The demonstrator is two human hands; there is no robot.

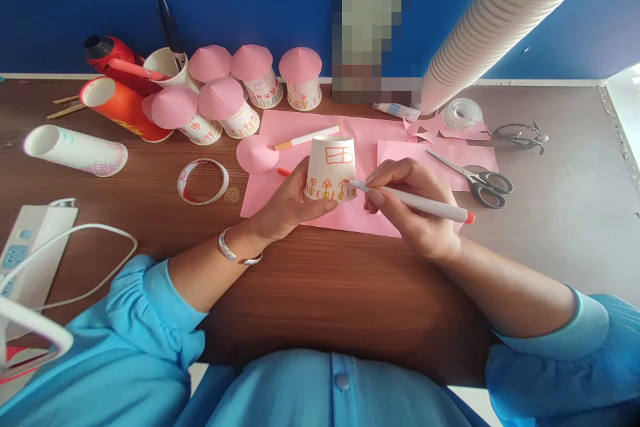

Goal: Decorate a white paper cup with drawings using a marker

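My left hand [290,203] grips an upside-down white paper cup [320,163], fingers behind it and thumb along its lower rim. Drawn on the cup are an orange window and a row of red and yellow flowers. In my right hand [415,203] is a white felt-tip pen [425,203] with a red end, its tip at the flowers on the cup's right side. Pink paper [265,193] lies under both hands. Behind the cup rest an orange-tipped marker [310,137] and a pink paper cone [257,154].
Several decorated cups with pink cone roofs, one being [301,77], stand at the back left. Scissors [485,187], clear tape [461,113] and a glue tube [396,111] lie right, below a tall leaning cup stack [500,33]. A tape ring [203,181] and power strip [40,240] are left.
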